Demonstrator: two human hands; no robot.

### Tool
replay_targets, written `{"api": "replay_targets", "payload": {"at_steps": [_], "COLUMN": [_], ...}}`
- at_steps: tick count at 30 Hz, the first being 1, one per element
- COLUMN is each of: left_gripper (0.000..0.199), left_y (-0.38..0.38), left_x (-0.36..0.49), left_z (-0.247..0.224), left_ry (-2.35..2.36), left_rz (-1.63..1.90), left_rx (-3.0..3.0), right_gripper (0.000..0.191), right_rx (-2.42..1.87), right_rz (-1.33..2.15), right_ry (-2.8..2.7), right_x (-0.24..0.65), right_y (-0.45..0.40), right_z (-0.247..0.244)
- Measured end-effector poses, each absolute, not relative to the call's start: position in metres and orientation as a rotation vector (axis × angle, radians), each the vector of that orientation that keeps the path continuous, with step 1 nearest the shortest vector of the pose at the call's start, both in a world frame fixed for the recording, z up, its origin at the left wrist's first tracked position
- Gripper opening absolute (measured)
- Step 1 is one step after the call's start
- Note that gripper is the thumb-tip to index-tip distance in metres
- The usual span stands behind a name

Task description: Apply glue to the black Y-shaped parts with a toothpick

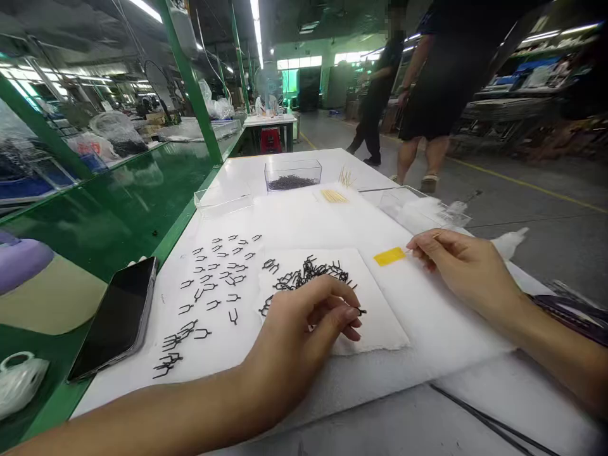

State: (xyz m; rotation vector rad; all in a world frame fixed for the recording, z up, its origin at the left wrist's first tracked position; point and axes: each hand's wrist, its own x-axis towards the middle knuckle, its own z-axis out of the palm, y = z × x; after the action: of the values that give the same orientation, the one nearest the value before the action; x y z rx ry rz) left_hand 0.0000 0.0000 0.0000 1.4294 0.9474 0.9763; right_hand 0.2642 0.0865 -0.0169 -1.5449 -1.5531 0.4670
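My left hand [308, 342] is closed in a pinch over the white cloth [380, 329]. Between thumb and forefinger it holds a small black forked part [362, 311], mostly hidden by the fingers. Behind that hand lies a heap of similar black forked parts [311, 271]. My right hand [449, 256], to the right, pinches something thin and pale, apparently a thin stick [436, 235]. Its tip is close to a yellow rectangular piece [389, 256]; whether they touch I cannot tell. More forked parts [213, 266] are spread on the white surface at the left.
A phone [116, 316] lies at the left edge. Farther back stand a clear box of black parts [293, 176] and thin wooden sticks [334, 196]. Clear plastic [418, 212] lies at the right edge. Black cords [489, 421] lie in front. Two people [441, 82] stand beyond the table.
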Motion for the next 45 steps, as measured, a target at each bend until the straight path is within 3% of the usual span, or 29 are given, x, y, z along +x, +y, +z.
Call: {"api": "replay_targets", "payload": {"at_steps": [18,36,45], "left_gripper": [0.006,0.002,0.005], "left_y": [0.005,0.009,0.009], "left_x": [0.004,0.009,0.008], "left_z": [0.001,-0.005,-0.004], "left_ry": [0.967,0.974,0.971], "left_rz": [0.931,0.949,0.945], "left_rx": [1.227,1.172,1.148], "right_gripper": [0.042,0.068,0.070], "right_rx": [-1.453,-1.442,-1.446], "right_rz": [0.442,0.597,0.609], "right_ry": [-1.449,-1.343,-1.324], "right_x": [0.255,0.266,0.264], "right_y": [0.075,0.088,0.089], "right_z": [-0.005,-0.021,-0.021]}}
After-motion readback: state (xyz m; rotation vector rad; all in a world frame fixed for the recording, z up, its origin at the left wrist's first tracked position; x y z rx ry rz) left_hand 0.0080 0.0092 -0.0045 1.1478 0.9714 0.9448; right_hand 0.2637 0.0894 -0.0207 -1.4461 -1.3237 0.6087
